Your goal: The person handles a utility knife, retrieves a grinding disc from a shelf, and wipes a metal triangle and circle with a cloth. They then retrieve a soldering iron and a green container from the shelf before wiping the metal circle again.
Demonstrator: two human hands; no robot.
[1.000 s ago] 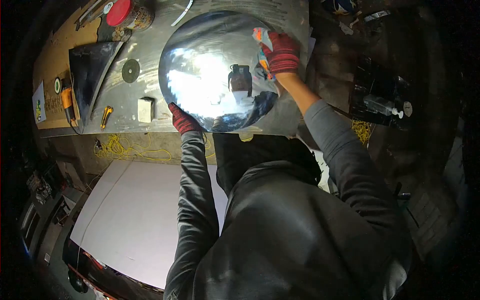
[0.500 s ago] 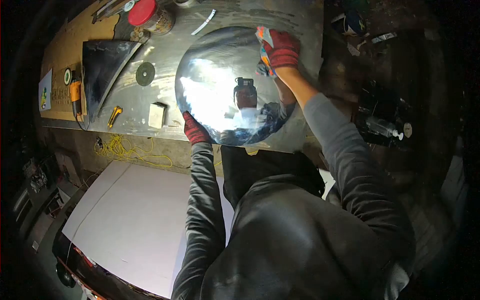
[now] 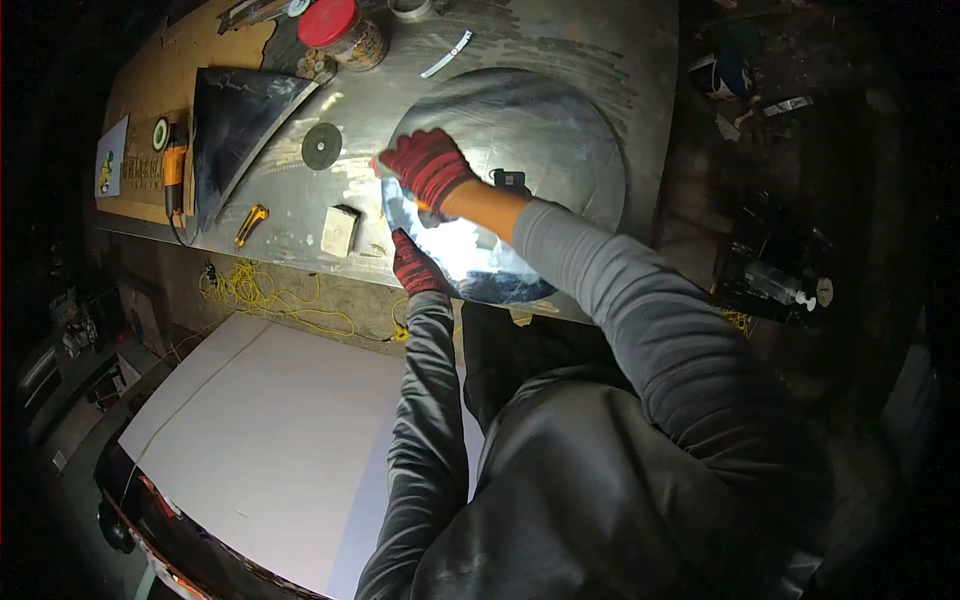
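A large shiny metal disc (image 3: 560,125) lies on the metal worktable, with bright light reflected in it. My right hand (image 3: 428,167), in a red knit glove, is closed over a colored cloth at the disc's left edge. Only a small end of the cloth (image 3: 380,168) shows beyond the fingers. At the lower left rim, my left hand (image 3: 415,265), gloved the same way, grips the disc's edge; some of its fingers are hidden. Left of that hand stands a small pale block (image 3: 339,232) with a dark side.
Left on the worktable (image 3: 290,210) are a thin abrasive disc (image 3: 322,146), a yellow utility knife (image 3: 251,225), a dark curved sheet (image 3: 240,125) and an orange angle grinder (image 3: 174,175). A red-lidded jar (image 3: 345,35) stands behind. Below lies a yellow cord (image 3: 245,288).
My right hand has swept from the disc's far right edge to its left side with the cloth. The left hand stays at the rim. The camera view has shifted slightly.
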